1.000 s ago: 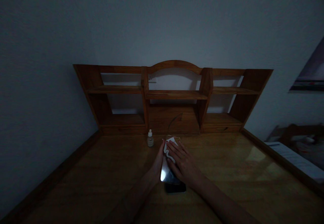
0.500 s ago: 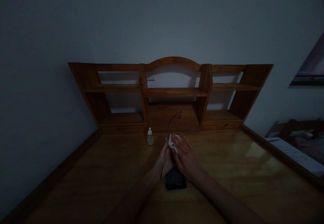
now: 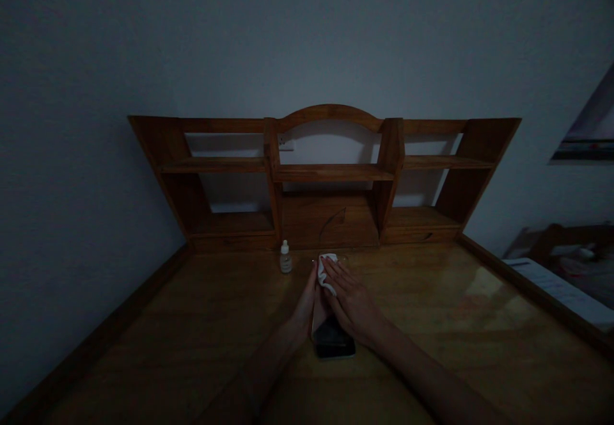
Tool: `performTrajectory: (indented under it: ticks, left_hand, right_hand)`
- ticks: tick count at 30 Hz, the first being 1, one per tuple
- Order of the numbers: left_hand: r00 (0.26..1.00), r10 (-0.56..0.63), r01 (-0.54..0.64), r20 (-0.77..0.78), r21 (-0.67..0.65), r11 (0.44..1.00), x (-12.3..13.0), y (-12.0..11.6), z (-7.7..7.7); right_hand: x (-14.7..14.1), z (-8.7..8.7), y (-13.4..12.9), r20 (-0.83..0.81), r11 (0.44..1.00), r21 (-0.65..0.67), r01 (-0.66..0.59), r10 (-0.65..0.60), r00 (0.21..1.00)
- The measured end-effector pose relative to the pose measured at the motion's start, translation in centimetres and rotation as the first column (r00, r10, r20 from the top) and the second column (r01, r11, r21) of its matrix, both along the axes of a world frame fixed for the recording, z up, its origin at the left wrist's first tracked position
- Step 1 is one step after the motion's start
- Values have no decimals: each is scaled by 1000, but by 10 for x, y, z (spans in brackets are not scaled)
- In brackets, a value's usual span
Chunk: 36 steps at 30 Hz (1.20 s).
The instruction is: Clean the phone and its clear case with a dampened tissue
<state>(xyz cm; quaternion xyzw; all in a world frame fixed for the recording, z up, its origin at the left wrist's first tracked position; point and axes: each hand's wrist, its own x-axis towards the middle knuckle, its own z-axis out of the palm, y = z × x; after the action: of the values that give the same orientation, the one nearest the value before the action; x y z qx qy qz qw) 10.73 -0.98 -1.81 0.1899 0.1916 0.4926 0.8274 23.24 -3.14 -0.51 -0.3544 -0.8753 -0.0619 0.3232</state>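
My left hand point(image 3: 304, 303) grips the left edge of a thin, glossy, see-through panel point(image 3: 323, 306); its exact kind is hard to make out in the dim light. My right hand point(image 3: 352, 297) presses a crumpled white cloth point(image 3: 327, 274) against the far end of this panel, fingers together and pointing forward. Below the panel's near end, a dark phone point(image 3: 336, 348) lies on the desk, its near edge showing. My right hand hides much of the panel's right side. Ahead of my left hand stands a small clear dropper bottle point(image 3: 286, 262) with a white top.
The wooden desk point(image 3: 201, 322) has raised side edges and a wooden shelf unit point(image 3: 330, 172) along its back. A wall socket point(image 3: 286, 144) shows through the shelf. Beyond the right edge lies a white, paper-like surface point(image 3: 561, 290).
The panel's near end has shifted slightly right, more in line with the phone. My right hand and the cloth have moved a little to the left. The view has tilted slightly.
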Motion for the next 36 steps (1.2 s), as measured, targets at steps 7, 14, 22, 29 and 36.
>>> performTrajectory:
  ticks: [7,14,22,29,36]
  left_hand:
    - [1000,25,-25,-16,-4,1000,-11,5,0]
    - [998,29,-28,-53,21,999,-28,11,4]
    - [998,52,-51,-33,45,998,-29,14,2]
    - [1000,-7,7,-2,109,994,-29,15,2]
    - [1000,-1,4,-26,118,993,-33,17,-1]
  right_hand:
    - [-7,-6,-7,49,996,-23,-87,88,995]
    - [-5,-4,-12,38,949,-119,-293,299,953]
    - [5,2,-12,-92,890,-167,-424,414,906]
    - [21,3,-5,-130,922,-41,-385,377,917]
    - [25,-2,1,-10,941,55,-334,335,942]
